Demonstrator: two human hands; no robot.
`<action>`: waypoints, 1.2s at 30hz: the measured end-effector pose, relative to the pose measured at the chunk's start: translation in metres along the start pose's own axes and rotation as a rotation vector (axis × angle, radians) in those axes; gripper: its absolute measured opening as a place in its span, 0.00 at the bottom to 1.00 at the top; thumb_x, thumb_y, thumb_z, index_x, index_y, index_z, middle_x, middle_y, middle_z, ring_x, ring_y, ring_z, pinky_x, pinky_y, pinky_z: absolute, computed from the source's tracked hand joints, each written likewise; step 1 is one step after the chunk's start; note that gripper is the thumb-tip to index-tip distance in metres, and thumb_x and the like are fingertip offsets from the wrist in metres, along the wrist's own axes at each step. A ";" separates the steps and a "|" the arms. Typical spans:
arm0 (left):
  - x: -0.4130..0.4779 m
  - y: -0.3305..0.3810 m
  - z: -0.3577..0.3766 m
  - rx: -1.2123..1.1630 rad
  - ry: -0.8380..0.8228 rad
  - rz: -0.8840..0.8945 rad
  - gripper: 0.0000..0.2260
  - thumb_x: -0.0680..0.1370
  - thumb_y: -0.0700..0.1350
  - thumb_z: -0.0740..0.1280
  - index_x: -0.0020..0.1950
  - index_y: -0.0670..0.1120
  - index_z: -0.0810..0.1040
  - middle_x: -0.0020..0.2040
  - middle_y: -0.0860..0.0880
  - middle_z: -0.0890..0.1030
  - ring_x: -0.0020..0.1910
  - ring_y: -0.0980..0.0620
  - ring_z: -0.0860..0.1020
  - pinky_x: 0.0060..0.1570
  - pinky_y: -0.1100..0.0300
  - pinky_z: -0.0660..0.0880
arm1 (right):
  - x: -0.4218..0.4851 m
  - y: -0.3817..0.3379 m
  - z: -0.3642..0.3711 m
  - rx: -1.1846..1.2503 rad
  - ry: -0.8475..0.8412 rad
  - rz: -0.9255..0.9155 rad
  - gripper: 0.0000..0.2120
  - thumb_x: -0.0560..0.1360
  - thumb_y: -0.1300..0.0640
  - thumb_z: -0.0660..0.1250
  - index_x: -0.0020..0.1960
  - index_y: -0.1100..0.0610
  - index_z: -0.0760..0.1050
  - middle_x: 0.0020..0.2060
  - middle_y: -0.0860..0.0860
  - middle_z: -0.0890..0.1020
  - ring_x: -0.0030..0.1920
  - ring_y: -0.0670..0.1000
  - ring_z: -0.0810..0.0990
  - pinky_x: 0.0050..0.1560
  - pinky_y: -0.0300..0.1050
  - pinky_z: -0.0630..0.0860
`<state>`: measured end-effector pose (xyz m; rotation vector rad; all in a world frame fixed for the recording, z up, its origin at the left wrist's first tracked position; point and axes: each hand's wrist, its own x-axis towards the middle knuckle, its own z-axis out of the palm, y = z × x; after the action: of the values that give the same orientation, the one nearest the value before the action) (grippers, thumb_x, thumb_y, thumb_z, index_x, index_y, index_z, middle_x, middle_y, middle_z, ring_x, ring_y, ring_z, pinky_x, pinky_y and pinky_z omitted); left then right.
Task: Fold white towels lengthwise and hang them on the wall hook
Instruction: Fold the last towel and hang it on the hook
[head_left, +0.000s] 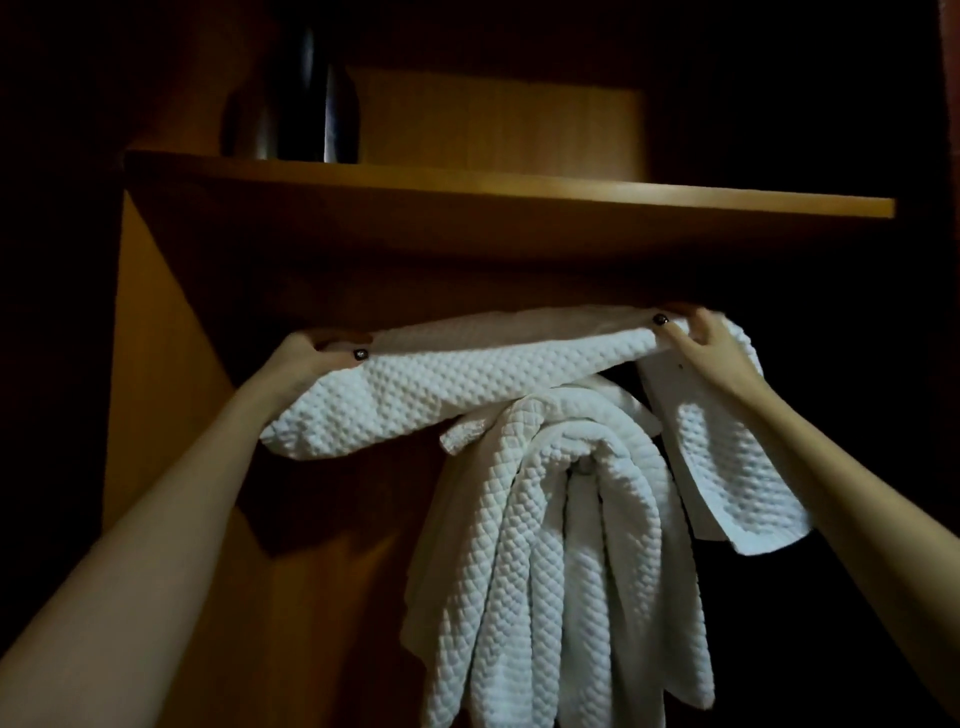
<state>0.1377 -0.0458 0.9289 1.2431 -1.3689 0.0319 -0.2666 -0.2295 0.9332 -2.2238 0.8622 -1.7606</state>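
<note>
A white waffle-textured towel (467, 384) is stretched out level, folded along its length, just under a wooden shelf. My left hand (306, 353) grips its left end and my right hand (711, 348) grips its right end, where a loose flap hangs down. Below the held towel's middle, other white towels (566, 571) hang bunched in long folds. The hook that carries them is hidden behind the cloth.
The wooden shelf (519, 192) runs across just above my hands. A dark bottle-shaped object (317, 98) stands on its left part. A wooden side panel (156, 364) rises at the left. The surroundings are very dark.
</note>
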 end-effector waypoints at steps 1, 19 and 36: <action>0.003 -0.007 0.002 -0.005 -0.003 -0.024 0.08 0.73 0.45 0.73 0.43 0.59 0.83 0.49 0.61 0.81 0.51 0.63 0.77 0.53 0.64 0.70 | -0.001 0.003 0.003 -0.006 -0.011 0.023 0.19 0.80 0.44 0.60 0.59 0.59 0.71 0.50 0.56 0.76 0.50 0.57 0.75 0.50 0.54 0.72; -0.049 -0.036 0.104 0.024 0.132 0.143 0.08 0.77 0.38 0.67 0.54 0.48 0.78 0.56 0.47 0.79 0.53 0.58 0.76 0.55 0.69 0.71 | -0.066 0.061 -0.001 -0.027 0.034 -0.132 0.14 0.78 0.57 0.66 0.62 0.48 0.74 0.32 0.50 0.77 0.33 0.44 0.77 0.35 0.31 0.72; -0.025 0.032 0.142 0.558 0.088 0.681 0.09 0.76 0.33 0.67 0.51 0.44 0.82 0.59 0.45 0.77 0.55 0.45 0.78 0.50 0.51 0.76 | -0.037 0.064 0.012 -0.463 -0.029 -0.443 0.27 0.75 0.69 0.64 0.70 0.48 0.72 0.52 0.52 0.73 0.50 0.56 0.71 0.42 0.50 0.72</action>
<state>0.0109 -0.1106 0.8915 1.1336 -1.7083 0.9862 -0.2814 -0.2643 0.8688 -2.9213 0.8967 -1.8388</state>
